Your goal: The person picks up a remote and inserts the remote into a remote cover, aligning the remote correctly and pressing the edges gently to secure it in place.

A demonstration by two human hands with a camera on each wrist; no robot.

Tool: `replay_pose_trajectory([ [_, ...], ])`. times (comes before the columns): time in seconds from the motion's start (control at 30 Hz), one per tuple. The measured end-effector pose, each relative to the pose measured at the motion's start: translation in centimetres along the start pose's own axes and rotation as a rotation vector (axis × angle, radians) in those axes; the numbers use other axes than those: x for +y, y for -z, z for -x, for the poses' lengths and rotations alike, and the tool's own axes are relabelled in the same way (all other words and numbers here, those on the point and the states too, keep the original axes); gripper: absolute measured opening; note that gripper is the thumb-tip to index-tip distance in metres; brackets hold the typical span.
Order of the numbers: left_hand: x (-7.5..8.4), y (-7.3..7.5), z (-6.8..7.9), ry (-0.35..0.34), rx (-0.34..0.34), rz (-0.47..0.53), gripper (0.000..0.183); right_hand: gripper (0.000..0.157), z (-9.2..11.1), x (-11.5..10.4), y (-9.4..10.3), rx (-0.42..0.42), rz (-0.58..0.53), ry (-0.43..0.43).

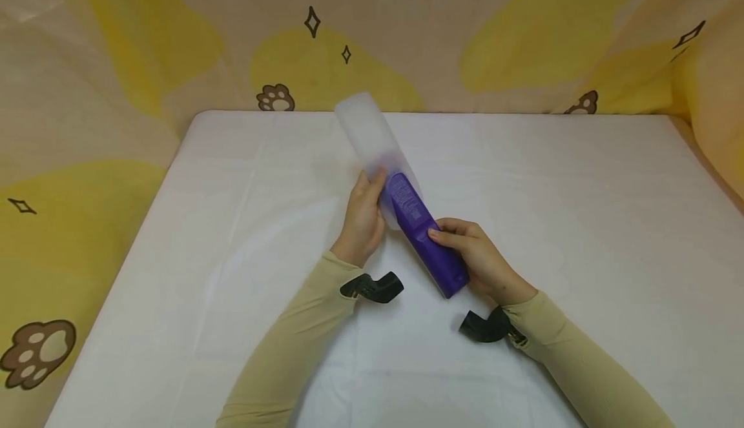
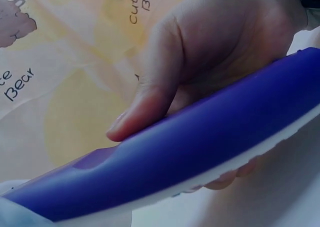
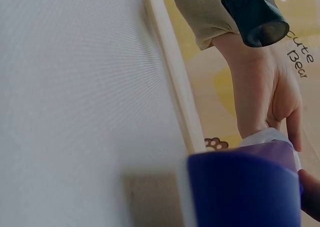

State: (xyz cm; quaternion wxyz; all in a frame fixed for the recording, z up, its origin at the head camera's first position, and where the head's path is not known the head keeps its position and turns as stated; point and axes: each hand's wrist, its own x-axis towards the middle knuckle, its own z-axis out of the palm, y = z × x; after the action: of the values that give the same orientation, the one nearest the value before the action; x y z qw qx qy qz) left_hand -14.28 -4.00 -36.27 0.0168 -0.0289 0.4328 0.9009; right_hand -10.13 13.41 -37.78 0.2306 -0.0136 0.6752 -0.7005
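My left hand (image 1: 363, 218) grips a long frosted, see-through plastic case (image 1: 365, 128) near its lower end, thumb pointing up along it. A long purple plastic piece (image 1: 427, 237) slants down to the right from the case, its upper end overlapping the case's lower part. Raised markings show on that upper end. My right hand (image 1: 485, 257) pinches the purple piece by its lower half, thumb on top and fingers underneath. In the left wrist view, a white underside (image 2: 240, 169) runs along the purple piece. The right wrist view shows its blunt near end (image 3: 245, 192).
Both hands are over a white-covered table (image 1: 174, 299). A yellow and beige curtain (image 1: 442, 40) with paw prints hangs behind and beside it. Black wrist mounts (image 1: 378, 287) stick out from both sleeves, close under the held things.
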Motion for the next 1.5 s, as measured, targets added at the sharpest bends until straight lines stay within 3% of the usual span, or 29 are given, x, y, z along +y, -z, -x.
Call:
replay_pose_trajectory([
  [0.5, -0.6, -0.1, 0.1, 0.027, -0.027, -0.02, 0.028, 0.012, -0.2, 0.3, -0.2, 0.04, -0.026, 0.01],
  [0.97, -1.3, -0.2, 0.2, -0.008, -0.042, -0.044, 0.033, 0.015, -0.1, 0.3, -0.6, 0.094, -0.047, 0.043],
  [1.13, -1.4, -0.2, 0.2, 0.012, -0.048, -0.042, 0.036, 0.013, -0.1, 0.3, -0.7, 0.103, -0.061, 0.043],
  [1.27, -1.1, 0.0, 0.0, 0.041, -0.047, -0.037, 0.031, 0.014, -0.1, 0.4, -0.7, 0.095, -0.051, 0.042],
  [1.5, -0.1, 0.7, -0.6, 0.088, -0.008, -0.012, 0.006, 0.022, -0.2, 0.4, -0.8, 0.048, -0.002, 0.035],
])
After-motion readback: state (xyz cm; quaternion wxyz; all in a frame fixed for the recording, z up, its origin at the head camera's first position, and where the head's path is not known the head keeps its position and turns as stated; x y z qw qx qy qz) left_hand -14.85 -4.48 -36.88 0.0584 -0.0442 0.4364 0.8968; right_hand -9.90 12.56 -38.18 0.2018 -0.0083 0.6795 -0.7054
